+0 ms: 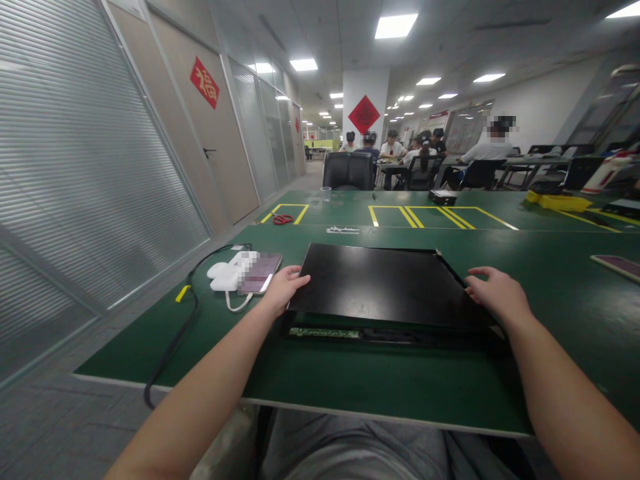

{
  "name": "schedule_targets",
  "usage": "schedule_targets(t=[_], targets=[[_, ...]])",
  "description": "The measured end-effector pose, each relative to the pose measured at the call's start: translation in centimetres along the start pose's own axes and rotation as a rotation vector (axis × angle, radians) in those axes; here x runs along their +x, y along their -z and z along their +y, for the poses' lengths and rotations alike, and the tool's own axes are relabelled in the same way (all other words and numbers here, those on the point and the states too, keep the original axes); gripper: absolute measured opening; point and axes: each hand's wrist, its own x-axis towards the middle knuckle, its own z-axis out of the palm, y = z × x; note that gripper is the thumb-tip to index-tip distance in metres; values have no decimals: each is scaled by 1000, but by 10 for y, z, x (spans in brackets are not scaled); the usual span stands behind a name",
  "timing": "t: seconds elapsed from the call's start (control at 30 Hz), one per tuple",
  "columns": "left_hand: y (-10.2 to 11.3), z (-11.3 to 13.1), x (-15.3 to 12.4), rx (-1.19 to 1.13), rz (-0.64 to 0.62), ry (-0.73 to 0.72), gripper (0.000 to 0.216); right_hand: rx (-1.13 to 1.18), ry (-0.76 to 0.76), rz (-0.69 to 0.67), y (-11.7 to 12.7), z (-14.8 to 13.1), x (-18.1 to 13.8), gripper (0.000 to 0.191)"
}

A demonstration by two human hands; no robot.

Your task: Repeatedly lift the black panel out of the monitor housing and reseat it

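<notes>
A flat black screen panel lies tilted above a dark tray-like frame, whose near side shows below it with a strip of green circuit board. My left hand grips the panel's left edge, thumb on top and fingers underneath. At the right edge, my right hand has its fingers bent in against the panel's side; part of their contact is hidden. The frame's far right corner sticks out past the panel.
To the left are a phone, a white charger-like object and a black cable. Red scissors, a clear cup and a small black box stand farther back. Another phone lies right. People sit beyond.
</notes>
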Motion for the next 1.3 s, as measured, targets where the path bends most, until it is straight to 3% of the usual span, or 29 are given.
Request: schedule_targets(t=[0.17,0.37,0.53,0.87,1.1,1.3], targets=[[1,-1,0,2,-5,1,53,-152,1,3,2,-5,-1,45],[-1,-1,0,11,-12,-10,52,-274,18,30,8,-36,-25,40],[-2,-3,-2,53,-46,-21,37,-297,36,48,11,-46,-34,36],[-5,1,-10,113,-27,-118,43,-329,28,21,17,-56,-41,37],[6,1,-3,499,103,-327,35,-352,32,53,16,-53,-40,37],[15,-9,8,865,81,-366,38,-386,17,31,19,-59,-44,39]])
